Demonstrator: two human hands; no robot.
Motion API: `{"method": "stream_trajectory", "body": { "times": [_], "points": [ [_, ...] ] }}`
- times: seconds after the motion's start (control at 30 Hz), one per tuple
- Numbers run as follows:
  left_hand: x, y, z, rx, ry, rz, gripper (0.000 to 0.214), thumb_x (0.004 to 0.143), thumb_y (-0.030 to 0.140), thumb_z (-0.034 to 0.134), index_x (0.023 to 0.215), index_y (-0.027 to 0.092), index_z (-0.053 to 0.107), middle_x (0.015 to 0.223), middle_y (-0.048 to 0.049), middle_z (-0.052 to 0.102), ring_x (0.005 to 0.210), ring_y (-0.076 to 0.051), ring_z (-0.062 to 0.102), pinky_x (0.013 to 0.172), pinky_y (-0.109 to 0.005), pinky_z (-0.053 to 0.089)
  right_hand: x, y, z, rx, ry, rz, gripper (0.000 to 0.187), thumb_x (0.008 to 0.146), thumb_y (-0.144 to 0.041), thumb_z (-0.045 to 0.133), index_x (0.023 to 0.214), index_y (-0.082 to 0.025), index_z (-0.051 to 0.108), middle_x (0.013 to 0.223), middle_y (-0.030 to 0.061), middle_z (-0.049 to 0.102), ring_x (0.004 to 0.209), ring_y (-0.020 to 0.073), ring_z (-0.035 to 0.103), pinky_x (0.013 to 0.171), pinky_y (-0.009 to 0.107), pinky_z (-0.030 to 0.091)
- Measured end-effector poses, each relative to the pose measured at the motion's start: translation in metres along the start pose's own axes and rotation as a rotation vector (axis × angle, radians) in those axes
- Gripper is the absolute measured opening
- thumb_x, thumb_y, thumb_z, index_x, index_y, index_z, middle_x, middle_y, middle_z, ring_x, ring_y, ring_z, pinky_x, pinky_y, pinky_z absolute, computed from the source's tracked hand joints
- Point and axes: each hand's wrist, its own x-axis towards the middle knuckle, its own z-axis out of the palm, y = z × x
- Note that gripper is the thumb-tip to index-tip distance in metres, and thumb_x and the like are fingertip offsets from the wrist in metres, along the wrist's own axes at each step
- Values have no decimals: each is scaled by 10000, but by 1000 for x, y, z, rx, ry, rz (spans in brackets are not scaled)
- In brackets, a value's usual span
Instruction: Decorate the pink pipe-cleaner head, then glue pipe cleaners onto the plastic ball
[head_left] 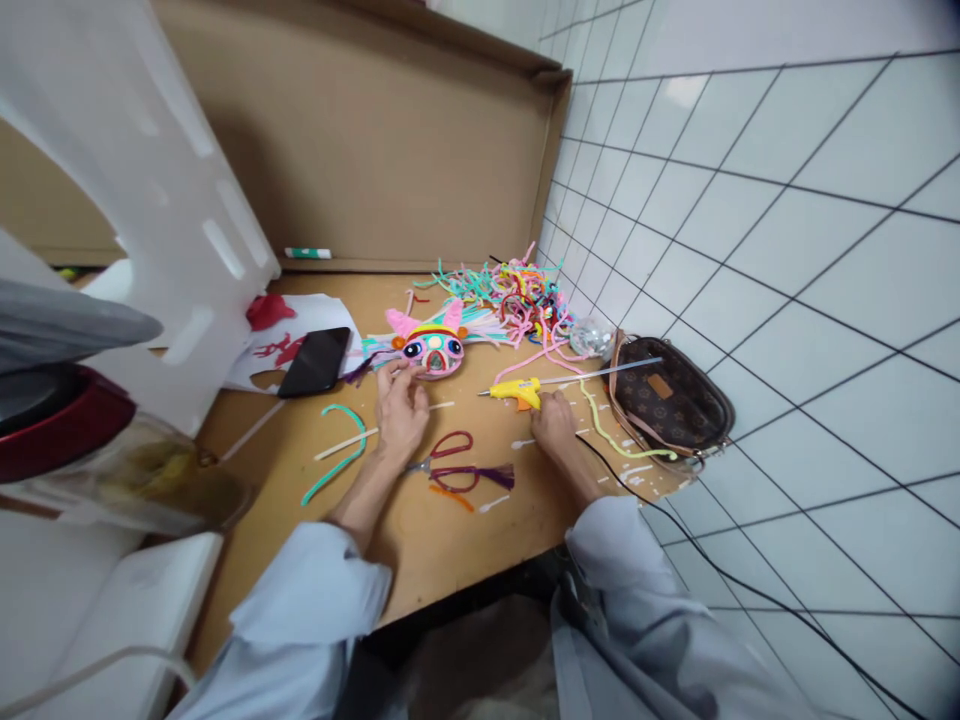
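Note:
My left hand (401, 410) rests on the wooden table (450, 530), fingers stretched toward a pink pipe-cleaner animal face (433, 347) with big eyes and pink ears; the fingertips touch its lower edge. My right hand (553, 422) is wrapped round the handle of a yellow hot glue gun (517, 391) that lies on the table, nozzle pointing left. A clear glue stick (607, 372) juts from its back. Its black cord (750, 590) runs off the table's right edge.
A heap of coloured pipe cleaners (517, 295) lies at the back right. A brown patterned bag (671, 400) sits by the tiled wall. Red-handled scissors (446, 455), a teal pipe cleaner (337, 455) and a black phone (316, 361) lie nearby. Cardboard (375, 130) stands behind.

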Motion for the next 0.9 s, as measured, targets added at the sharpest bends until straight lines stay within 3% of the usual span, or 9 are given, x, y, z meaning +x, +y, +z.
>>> {"method": "stream_trajectory", "body": {
  "times": [0.2, 0.33, 0.43, 0.67, 0.9],
  "points": [
    [1, -1, 0, 21, 19, 8, 313, 808, 167, 503, 1073, 167, 669, 1219, -144, 548, 1100, -262, 609, 929, -426, 557, 4, -1, 20, -70, 153, -50, 384, 940, -132, 438, 1284, -112, 607, 1223, 187, 585, 1110, 284, 519, 886, 374, 433],
    [0, -1, 0, 15, 11, -10, 306, 801, 168, 506, 1060, 167, 668, 1221, -139, 544, 998, -228, 622, 859, -388, 571, 4, 2, 20, -87, 236, -125, 424, 964, -142, 377, 1339, -111, 570, 1192, 203, 581, 1059, 293, 498, 834, 387, 412],
    [0, -1, -1, 20, 3, -12, 311, 797, 168, 505, 1064, 170, 665, 1224, -127, 537, 951, -207, 613, 841, -374, 566, 7, 6, 8, -126, 224, -157, 445, 955, -106, 348, 1345, -100, 563, 1207, 213, 586, 1056, 292, 489, 826, 385, 389],
    [2, 0, -4, 12, -11, 13, 311, 800, 142, 488, 1051, 161, 670, 1220, -133, 534, 1029, -229, 602, 905, -396, 556, 25, 28, -10, -145, 81, -63, 392, 967, -120, 384, 1286, -107, 611, 1256, 192, 592, 1123, 275, 508, 903, 361, 383],
    [3, -1, -3, 27, 2, 3, 301, 796, 141, 500, 1041, 173, 672, 1208, -121, 538, 1089, -238, 590, 919, -395, 557, 44, 52, -12, -206, 127, 45, 486, 965, -72, 292, 1373, -104, 555, 1315, 211, 596, 1158, 296, 525, 918, 389, 392]
  ]
}}
